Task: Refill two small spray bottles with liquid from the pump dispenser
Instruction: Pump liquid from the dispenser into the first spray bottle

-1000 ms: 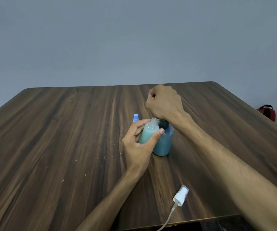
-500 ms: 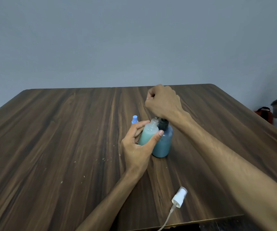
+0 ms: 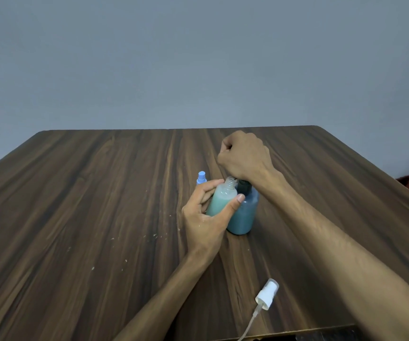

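wall (image 3: 198,57): plain grey-blue | table (image 3: 75,205): dark wood grain | light: even

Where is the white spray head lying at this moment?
In the head view the white spray head lies on the table near its front edge, right of centre, between the two forearms and well in front of the pump dispenser.

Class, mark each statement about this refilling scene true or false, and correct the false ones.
1. The left hand holds a small uncapped bottle. True.
2. The white spray cap is screwed onto that bottle. False: it lies on the table near the front edge.
3. The right hand is on top of the pump dispenser. True.
4. The bottle with the blue cap stands right of the dispenser. False: it stands left, behind the left hand.
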